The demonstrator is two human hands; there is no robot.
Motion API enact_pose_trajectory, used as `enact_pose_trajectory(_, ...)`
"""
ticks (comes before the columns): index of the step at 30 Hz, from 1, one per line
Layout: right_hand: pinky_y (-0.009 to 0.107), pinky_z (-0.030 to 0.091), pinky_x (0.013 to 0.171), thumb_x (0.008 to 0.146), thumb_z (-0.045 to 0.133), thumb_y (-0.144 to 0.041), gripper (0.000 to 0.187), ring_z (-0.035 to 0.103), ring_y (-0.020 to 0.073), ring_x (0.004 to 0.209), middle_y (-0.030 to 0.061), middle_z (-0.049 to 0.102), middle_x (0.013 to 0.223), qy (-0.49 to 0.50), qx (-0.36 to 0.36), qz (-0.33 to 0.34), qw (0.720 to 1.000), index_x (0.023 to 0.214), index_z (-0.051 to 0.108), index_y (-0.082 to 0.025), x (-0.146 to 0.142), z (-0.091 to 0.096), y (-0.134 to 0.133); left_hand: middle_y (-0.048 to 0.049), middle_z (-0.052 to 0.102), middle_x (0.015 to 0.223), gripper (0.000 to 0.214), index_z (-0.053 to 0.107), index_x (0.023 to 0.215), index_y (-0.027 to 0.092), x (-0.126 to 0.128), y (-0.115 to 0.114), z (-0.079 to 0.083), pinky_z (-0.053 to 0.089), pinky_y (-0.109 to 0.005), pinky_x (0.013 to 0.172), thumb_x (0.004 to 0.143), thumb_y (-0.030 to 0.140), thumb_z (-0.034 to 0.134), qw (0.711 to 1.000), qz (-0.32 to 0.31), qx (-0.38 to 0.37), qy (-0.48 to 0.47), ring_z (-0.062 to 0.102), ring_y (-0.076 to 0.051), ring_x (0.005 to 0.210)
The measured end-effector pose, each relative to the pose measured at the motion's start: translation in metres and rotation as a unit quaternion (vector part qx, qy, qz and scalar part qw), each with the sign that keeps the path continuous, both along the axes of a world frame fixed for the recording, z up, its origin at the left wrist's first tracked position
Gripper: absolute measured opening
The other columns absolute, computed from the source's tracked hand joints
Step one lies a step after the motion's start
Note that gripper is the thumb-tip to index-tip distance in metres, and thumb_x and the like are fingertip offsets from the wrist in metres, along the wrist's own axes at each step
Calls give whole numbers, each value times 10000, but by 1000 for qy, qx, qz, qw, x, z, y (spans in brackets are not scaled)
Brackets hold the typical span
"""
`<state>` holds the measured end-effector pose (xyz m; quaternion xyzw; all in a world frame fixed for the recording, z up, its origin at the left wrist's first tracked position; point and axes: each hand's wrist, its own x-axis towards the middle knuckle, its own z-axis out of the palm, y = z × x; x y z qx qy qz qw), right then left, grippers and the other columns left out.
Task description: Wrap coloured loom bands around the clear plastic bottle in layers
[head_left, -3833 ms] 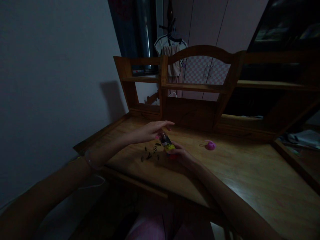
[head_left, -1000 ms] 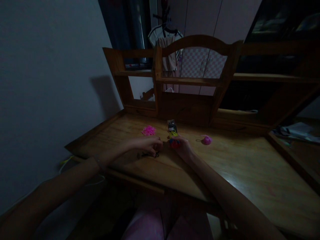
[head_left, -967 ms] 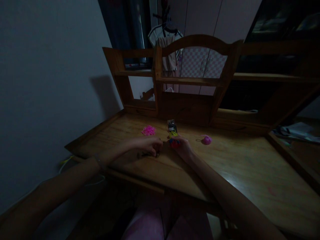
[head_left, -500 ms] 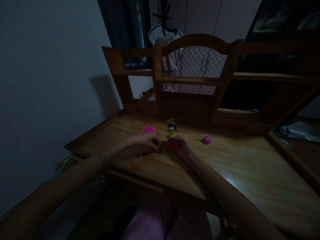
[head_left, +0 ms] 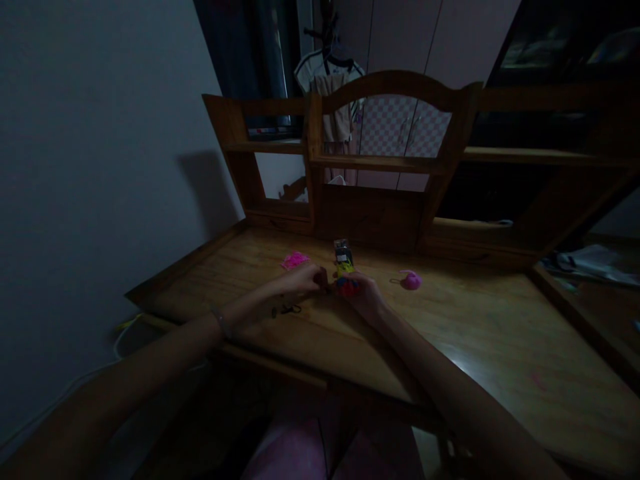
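Observation:
Both hands meet over the middle of a wooden desk (head_left: 500,333) in dim light. My right hand (head_left: 361,295) is closed on a small packet (head_left: 344,265) with a yellow and dark body and a red lower end, held upright. My left hand (head_left: 303,279) is pinched, fingertips at the packet's left side, holding something small and dark that I cannot make out. A few small dark pieces (head_left: 285,310) lie on the desk just below my left hand. A little pink heap (head_left: 295,260) lies behind my left hand.
A small pink object (head_left: 411,281) rests on the desk to the right of my hands. A wooden shelf unit (head_left: 390,160) stands along the desk's back edge. A grey wall is on the left. Papers (head_left: 595,263) lie at the far right.
My left hand has lifted off the dark pieces on the desk and moved up to the packet. Fewer dark pieces lie on the desk. My right hand has stayed in place.

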<state>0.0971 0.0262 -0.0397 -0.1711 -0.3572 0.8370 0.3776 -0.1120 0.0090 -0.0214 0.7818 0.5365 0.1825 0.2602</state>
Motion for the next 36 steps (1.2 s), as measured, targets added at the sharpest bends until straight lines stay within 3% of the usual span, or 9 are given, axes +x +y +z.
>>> enact_pose_trajectory(5,275,507,629,691,717,-172,280,621,147,678,12,679,838,-4,3,-5,1000,959,636,-187,0,1,0,-24,721,756,148,725,800,136,-5,-5,-3,470,-203,611,662,184,706,999,-1,-18,-32,659,-153,702)
enact_pose_trajectory(8,266,494,601,675,725,-170,312,605,144,670,11,682,840,-11,4,-14,1000,974,641,-193,0,3,-1,-38,717,765,145,708,798,127,-12,-10,7,487,-222,630,687,221,711,998,22,-3,-59,659,-153,709)
enact_pose_trajectory(11,257,474,587,661,740,-183,303,592,139,673,19,689,850,-33,21,-21,999,953,661,-187,-2,5,-4,-59,717,813,200,680,821,121,-20,-13,35,509,-256,683,742,303,704,990,75,38,-116,659,-150,736)
enact_pose_trajectory(15,249,451,617,616,763,-181,330,608,157,751,36,701,877,-88,64,-31,994,939,696,-173,-4,8,-11,-64,715,839,325,674,859,116,-25,-16,81,521,-278,716,708,389,766,961,146,112,-205,663,-154,752)
enact_pose_trajectory(18,248,446,680,604,767,-173,377,619,169,821,31,707,930,-108,110,-30,988,976,709,-186,-5,9,-16,-49,707,809,307,674,850,118,-22,-16,103,518,-263,698,712,377,765,976,85,122,-158,660,-152,743)
enact_pose_trajectory(22,252,432,716,626,756,-201,361,616,178,837,17,708,928,-134,164,-16,977,984,717,-197,-3,8,-18,-42,717,834,297,638,899,133,-17,-13,114,524,-246,666,703,312,772,991,-12,90,-98,681,-156,744)
enact_pose_trajectory(27,253,413,759,658,753,-235,379,598,178,879,0,700,959,-179,229,-25,957,1035,716,-220,-1,7,-18,-54,748,792,336,614,952,143,-7,-15,115,524,-242,617,696,283,779,995,-20,24,-91,724,-198,738)
enact_pose_trajectory(31,256,415,742,651,759,-246,367,592,179,854,1,699,938,-172,228,-28,958,1015,722,-220,-1,5,-17,-71,762,851,273,678,960,140,-3,-18,113,522,-246,676,749,302,740,997,-9,19,-72,729,-215,813)
enact_pose_trajectory(36,257,423,760,637,762,-226,371,589,184,886,1,697,968,-162,228,-21,960,1006,727,-230,-2,3,-15,-79,741,1008,400,605,1221,160,-8,-21,121,486,-219,726,841,280,645,993,-87,-50,-59,690,-182,893)
